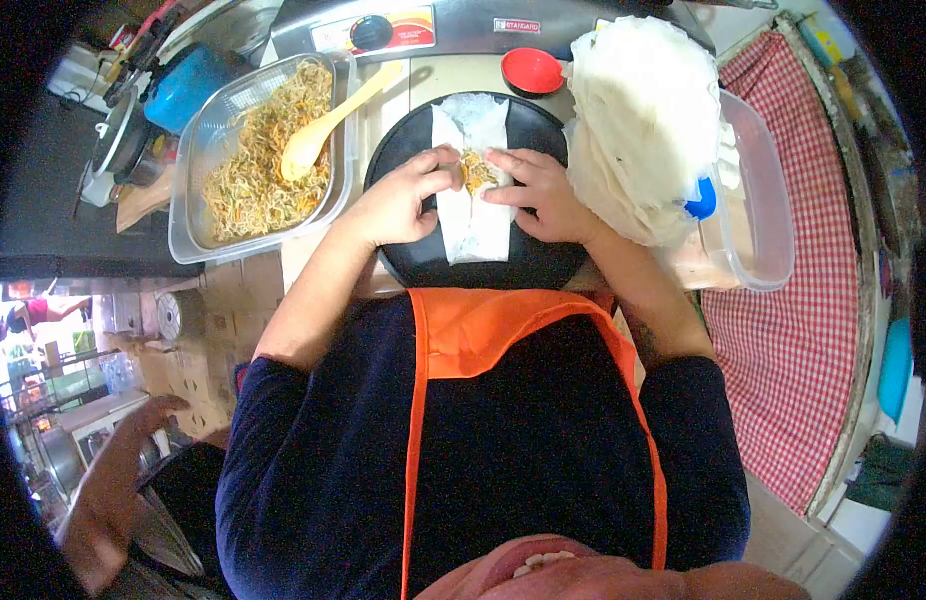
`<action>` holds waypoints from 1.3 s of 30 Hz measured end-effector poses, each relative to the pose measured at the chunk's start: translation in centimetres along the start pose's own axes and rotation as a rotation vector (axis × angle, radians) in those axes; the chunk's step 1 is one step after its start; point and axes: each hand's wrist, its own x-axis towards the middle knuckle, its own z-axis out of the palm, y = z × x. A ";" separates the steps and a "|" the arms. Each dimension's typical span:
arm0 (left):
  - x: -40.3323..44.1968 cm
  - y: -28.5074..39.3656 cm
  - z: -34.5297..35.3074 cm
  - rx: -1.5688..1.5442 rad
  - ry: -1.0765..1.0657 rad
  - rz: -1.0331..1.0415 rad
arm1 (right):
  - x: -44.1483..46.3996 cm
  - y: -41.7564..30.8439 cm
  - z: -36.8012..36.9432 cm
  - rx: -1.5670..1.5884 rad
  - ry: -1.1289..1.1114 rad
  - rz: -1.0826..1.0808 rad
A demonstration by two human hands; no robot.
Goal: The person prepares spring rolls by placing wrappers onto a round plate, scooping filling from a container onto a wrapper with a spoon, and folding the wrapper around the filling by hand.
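Note:
A white spring roll wrapper (472, 228) lies lengthwise on a round black plate (403, 258), its two sides folded inward. Noodle-like filling with orange bits (477, 172) shows in the gap at its middle. My left hand (419, 196) grips the wrapper's left fold, fingers curled beside the filling. From the other side, my right hand (545, 197) holds the right fold, its fingertips bent onto the edge near the filling. Parts of the wrapper are hidden under my fingers.
At left, a clear plastic tub (190, 240) holds more filling and a pale yellow spoon (308, 143). Stacked wrappers (643, 130) rest over another clear tub (773, 215) at right. A small red bowl (532, 72) stands behind the plate, near a stove (463, 30). Another person's arm (103, 500) shows lower left.

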 end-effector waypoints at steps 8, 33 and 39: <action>-0.2 -0.8 0.6 -0.087 0.031 -0.095 | 0.2 0.8 1.8 0.127 0.152 0.204; 1.5 -0.3 3.4 -0.071 0.430 -0.528 | 3.3 0.4 2.7 -0.149 0.354 0.797; 1.6 -0.2 3.3 -0.133 0.377 -0.539 | 3.4 -1.1 3.3 -0.037 0.335 0.723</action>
